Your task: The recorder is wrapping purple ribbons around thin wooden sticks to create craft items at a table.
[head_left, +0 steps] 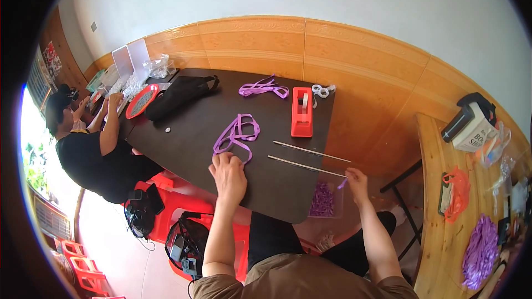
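My left hand (227,174) rests on the dark table (194,133), fingers on the near end of a looped purple ribbon (237,133). Off the table's right edge, my right hand (356,180) pinches a small piece of purple ribbon (342,184) above a clear container of purple ribbon pieces (322,199). Two thin metal rods (307,158) lie on the table between my hands. A red tape dispenser (302,112) stands beyond them, and a second bunch of purple ribbon (263,88) lies farther back.
Another person (94,149) sits at the table's left end by a red tray (141,101) and a black bag (180,93). Red plastic stools (177,205) stand below. A wooden bench (443,199) at right holds a purple ribbon pile (481,252), an orange bag and a box.
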A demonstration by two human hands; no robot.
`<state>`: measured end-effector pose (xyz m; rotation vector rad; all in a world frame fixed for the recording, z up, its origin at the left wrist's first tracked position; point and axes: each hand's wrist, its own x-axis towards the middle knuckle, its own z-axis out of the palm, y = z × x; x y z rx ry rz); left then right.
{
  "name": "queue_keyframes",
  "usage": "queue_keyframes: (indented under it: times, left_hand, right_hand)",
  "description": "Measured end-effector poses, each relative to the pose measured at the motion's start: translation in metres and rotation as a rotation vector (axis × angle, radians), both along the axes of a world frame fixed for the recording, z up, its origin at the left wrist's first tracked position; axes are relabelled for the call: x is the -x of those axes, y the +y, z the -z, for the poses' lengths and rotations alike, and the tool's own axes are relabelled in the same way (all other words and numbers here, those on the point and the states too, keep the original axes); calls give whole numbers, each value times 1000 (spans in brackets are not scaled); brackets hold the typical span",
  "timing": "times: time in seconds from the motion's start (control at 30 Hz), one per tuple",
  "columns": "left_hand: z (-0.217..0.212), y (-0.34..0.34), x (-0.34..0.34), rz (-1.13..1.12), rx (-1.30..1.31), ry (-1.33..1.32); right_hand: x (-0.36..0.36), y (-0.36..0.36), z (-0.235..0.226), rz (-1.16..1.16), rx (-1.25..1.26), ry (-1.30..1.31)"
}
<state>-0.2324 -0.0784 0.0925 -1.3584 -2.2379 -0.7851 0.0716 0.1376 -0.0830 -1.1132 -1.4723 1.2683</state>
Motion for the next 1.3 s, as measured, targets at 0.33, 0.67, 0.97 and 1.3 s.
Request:
queue_keyframes:
  times: [0.33,0.67,0.97,1.3]
  left_hand:
    - [-3,-1,-117,783,-62,-413]
    - [-32,21,-100,1230,411,-1104]
    - [-30,44,-42,1087,348,-1136]
    - [-5,16,-34,645,43,-506]
  right_hand:
    - [8,-116,-147,-177,-623,-17]
    - [-37,-119,-184,-565,-312,136]
    - [-75,-113,-158,-155,-185,407]
    - [-109,-112,-145,189,-244,414]
